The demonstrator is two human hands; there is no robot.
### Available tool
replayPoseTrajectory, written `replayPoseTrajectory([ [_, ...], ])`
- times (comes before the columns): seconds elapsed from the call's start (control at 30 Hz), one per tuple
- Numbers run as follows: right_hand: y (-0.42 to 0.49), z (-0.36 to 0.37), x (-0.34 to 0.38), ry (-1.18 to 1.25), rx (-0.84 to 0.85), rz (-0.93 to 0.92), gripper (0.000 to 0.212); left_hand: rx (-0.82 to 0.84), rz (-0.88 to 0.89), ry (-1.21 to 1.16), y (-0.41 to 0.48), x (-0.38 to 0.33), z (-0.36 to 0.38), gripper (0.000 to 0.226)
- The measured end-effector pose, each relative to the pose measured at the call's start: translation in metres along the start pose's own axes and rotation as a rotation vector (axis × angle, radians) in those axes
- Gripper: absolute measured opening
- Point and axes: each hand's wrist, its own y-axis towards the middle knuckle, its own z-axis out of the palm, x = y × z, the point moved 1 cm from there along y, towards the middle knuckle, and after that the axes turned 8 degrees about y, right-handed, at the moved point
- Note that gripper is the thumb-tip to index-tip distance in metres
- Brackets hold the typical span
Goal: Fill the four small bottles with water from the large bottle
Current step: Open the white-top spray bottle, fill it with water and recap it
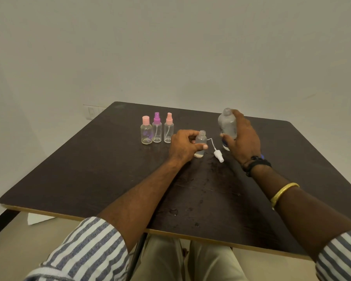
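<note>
**On a dark tabletop, small bottle 4 stands open for the pour**

A dark brown tabletop (109, 175) sits against a plain pale wall, its near half speckled with water drops (174, 211). Toward the far side, 3 capped small bottles (156, 129) stand upright in a tight row, just beside one another; whether they hold water is too hard to tell through the clear plastic.

The open small bottle (201, 138) stands on the tabletop near the middle, cap off. The left hand (183, 148) holds it, the fingers (203, 147) curled round its body with the thumb across the front. Its white spray cap (218, 155), tube attached, lies flat on the tabletop just to the right, between the 2 hands.

The right hand (244, 138) grips the large bottle (227, 124), its fingers (237, 114) wrapped round the far side. That bottle has no cap on, is roughly upright, and has its mouth well above the small one's. Whether its base rests on the tabletop is hidden by the hand.

This looks like the start of filling the open small bottle: nothing is flowing yet. The next move calls for bringing the large mouth over the narrow neck and tipping slowly, while the left hand keeps the light bottle steady. The drops suggest spills come easily here.
</note>
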Motion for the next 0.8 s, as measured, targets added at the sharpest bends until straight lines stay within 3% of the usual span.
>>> replayPoseTrajectory([
  [0.27,0.004,0.004,-0.012,0.137,-0.081,0.224,0.077,0.004,0.007,0.032,0.0,0.0,0.001,0.053],
  [0.67,0.001,0.004,-0.014,0.138,-0.12,0.235,0.082,-0.003,0.002,0.034,-0.004,-0.002,-0.001,0.053],
  [0.8,-0.002,0.0,-0.017,0.068,-0.16,0.222,0.1,-0.012,0.003,0.027,-0.005,-0.003,-0.001,0.051],
])
